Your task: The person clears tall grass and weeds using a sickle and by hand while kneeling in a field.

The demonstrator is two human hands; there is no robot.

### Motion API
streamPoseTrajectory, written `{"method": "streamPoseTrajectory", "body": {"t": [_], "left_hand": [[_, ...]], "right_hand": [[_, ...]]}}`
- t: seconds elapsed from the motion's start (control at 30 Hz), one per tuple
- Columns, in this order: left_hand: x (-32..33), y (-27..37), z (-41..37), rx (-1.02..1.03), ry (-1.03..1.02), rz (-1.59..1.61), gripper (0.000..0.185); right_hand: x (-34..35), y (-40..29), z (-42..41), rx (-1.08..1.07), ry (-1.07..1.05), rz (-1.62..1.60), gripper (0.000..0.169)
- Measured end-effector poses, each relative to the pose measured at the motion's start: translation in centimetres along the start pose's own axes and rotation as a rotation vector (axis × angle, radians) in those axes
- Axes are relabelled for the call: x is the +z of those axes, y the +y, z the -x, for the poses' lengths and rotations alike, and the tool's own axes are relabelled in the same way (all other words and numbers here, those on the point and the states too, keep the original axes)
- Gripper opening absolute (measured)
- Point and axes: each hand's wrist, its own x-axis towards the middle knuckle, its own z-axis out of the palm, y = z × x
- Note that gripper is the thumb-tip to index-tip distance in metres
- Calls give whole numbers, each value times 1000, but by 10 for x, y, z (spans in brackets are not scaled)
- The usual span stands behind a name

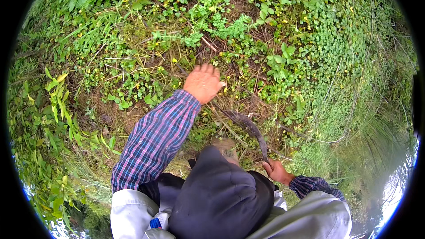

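My left hand (203, 83), palm down and slightly blurred, reaches over the low weeds (186, 53). Its thumb stands apart from the fingers. The fingertips point toward the ground, and nothing shows in the hand. At the lower right, my right hand (278, 172) is closed around the near end of a dark curved sickle (251, 128). From that fist the worn blade arcs up and left. Its thin tip ends just below my left wrist, close to the ground stems.
Yellow-flowered, clover-like ground cover (318, 53) spreads ahead and to the right. Dry twigs (208, 44) lie among the plants. A leafy shrub (61, 103) rises at left, and tall fine grass (372, 142) stands at right. My dark-clothed knee (220, 192) is below.
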Motion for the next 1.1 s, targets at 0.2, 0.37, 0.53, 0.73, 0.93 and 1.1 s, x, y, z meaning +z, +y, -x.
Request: {"method": "streamPoseTrajectory", "body": {"t": [0.2, 0.37, 0.53, 0.73, 0.93, 1.1], "left_hand": [[-6, 2, 48, 3, -174, -99, 77], [-20, 2, 101, 108, -374, -216, 69], [33, -40, 144, 111, 21, -366, 17], [38, -71, 220, -46, 22, -138, 11], [45, -79, 245, -121, 5, -123, 11], [34, -87, 237, -93, 21, -130, 11]], "right_hand": [[16, 49, -18, 34, 300, -158, 28], [-23, 4, -55, -80, 363, 76, 27], [-55, -31, -90, -304, 212, 376, 28], [-56, -72, -160, -578, 78, 649, 26], [-22, -152, -225, -864, 105, 698, 22], [-23, -123, -239, -650, 53, 855, 22]]}}
